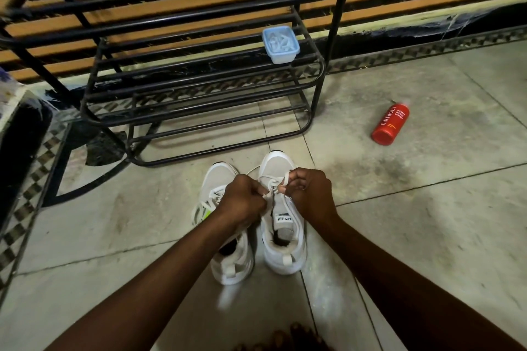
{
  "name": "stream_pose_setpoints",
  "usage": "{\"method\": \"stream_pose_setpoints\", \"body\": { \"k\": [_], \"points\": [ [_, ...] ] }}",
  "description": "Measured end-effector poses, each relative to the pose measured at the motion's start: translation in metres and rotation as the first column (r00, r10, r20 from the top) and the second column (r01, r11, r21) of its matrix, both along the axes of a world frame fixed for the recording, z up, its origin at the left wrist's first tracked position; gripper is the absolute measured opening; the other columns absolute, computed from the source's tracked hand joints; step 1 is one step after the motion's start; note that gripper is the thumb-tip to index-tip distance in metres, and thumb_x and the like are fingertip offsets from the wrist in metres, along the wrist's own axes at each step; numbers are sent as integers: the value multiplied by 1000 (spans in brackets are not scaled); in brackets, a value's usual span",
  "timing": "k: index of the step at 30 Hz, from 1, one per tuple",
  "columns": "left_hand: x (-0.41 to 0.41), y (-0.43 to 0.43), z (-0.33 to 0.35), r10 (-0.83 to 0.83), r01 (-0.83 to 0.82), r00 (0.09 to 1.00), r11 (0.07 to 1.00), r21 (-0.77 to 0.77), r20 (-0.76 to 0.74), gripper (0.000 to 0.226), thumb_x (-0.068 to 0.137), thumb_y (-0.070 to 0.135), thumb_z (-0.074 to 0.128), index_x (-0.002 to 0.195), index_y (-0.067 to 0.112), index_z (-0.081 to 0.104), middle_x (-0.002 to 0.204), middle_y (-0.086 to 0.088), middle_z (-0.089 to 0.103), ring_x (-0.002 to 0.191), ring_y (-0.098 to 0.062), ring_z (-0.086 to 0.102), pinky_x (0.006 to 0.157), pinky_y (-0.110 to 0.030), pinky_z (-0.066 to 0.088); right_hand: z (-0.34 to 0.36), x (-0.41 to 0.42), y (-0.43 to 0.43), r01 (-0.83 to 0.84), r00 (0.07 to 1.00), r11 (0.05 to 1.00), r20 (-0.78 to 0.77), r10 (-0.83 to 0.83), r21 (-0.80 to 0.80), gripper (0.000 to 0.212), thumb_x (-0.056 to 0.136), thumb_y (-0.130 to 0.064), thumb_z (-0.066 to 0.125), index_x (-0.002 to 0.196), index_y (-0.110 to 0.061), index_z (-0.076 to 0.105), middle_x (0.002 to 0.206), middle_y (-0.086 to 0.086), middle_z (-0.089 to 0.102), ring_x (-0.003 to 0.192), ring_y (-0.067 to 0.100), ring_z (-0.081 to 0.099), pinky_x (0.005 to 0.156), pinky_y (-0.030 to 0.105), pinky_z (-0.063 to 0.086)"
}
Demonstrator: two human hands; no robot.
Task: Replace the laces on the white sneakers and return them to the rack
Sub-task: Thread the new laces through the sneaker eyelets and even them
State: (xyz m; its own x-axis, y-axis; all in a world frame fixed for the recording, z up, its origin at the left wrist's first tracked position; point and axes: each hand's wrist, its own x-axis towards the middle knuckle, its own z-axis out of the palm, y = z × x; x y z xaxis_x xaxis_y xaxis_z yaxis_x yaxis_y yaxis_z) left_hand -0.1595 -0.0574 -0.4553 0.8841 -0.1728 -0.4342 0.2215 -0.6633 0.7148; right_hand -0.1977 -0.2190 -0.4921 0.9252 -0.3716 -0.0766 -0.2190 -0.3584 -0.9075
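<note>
Two white sneakers (281, 253) stand side by side on the tiled floor (399, 222) just in front of us, heels toward us and toes toward the rack (318, 88), so the tongues face up where we can reach the eyelets. Our left hand (242, 202) and right hand (309, 191) are both curled over the sneaker on the right (278, 162). Each pinches a strand of its lace (275, 189) low on the throat and draws it across the tongue. We judge this to be threading or snugging, with the lacing unfinished. The sneaker on the left (219, 177) sits just beside its partner, its laces loose and partly hidden under our left wrist. The rack's lowest bars run just beyond the toes, so the return should be a short lift forward. A blue tub (281, 47) rests at the right end of a higher shelf; it seems to hold white strands, though we cannot be sure. A red bottle (390, 124) lies on its side well to the right, away from our elbows.
</note>
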Motion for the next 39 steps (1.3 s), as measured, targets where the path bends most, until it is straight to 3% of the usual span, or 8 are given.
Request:
{"method": "stream_pose_setpoints", "body": {
  "k": [5,10,16,19,25,32,36,39],
  "points": [
    [-1,1,-3,61,-68,996,991,-112,-62,11,82,-8,70,83,1,74,57,-6,59,47,-18,54,54,-29,45,2,0,10,-8,1000,998,30,10,-58,29,71,-7,84,58,-23,62,58,-10,67,61,8,67,68,30,55],
    [0,2,-7,58,-65,996,991,-120,-62,14,80,-7,70,78,6,74,57,-4,61,52,-18,56,58,-31,47,-6,-2,11,-58,998,976,24,64,-209,22,75,-24,76,62,-17,60,58,-4,64,58,18,63,63,37,55],
    [-2,3,-10,46,-58,995,987,-149,-86,31,59,11,68,88,5,75,62,-6,62,55,-20,59,55,-30,48,-1,-1,12,-68,994,929,52,93,-364,25,76,-37,57,56,-29,44,56,-3,60,57,23,60,58,38,53],
    [-1,4,-19,26,-34,997,991,-130,-66,38,56,15,69,94,12,75,68,-4,62,60,-21,61,60,-42,56,6,-4,15,-38,998,938,27,51,-345,32,73,-25,67,52,-31,43,53,-4,55,56,23,58,59,37,54],
    [-2,6,-29,-2,-1,1000,991,-131,-28,33,57,23,68,88,19,78,71,-2,70,64,-20,62,70,-46,60,13,-3,21,61,988,976,-123,-88,-209,12,68,-19,76,65,-14,66,57,-4,63,64,18,63,64,29,53],
    [-4,4,-27,18,-26,999,988,-149,-51,40,59,17,68,98,19,75,81,-7,72,65,-23,64,61,-36,51,6,-2,13,-83,996,945,-41,74,-317,33,68,-24,82,56,-18,52,53,-3,57,54,16,53,62,32,50],
    [-6,3,-28,-38,38,999,993,-111,4,34,61,19,64,93,23,76,80,-9,72,66,-21,65,64,-36,55,5,0,16,-112,989,891,37,142,-440,23,61,-24,72,61,-31,50,57,-5,59,58,23,61,65,38,54],
    [-6,3,-25,-57,60,998,997,-56,41,40,62,22,61,100,25,74,84,2,71,76,-19,68,71,-36,59,8,0,18,-44,999,945,1,47,-323,18,64,-23,67,56,-25,51,56,-3,63,60,25,62,61,31,51]
  ]
}}
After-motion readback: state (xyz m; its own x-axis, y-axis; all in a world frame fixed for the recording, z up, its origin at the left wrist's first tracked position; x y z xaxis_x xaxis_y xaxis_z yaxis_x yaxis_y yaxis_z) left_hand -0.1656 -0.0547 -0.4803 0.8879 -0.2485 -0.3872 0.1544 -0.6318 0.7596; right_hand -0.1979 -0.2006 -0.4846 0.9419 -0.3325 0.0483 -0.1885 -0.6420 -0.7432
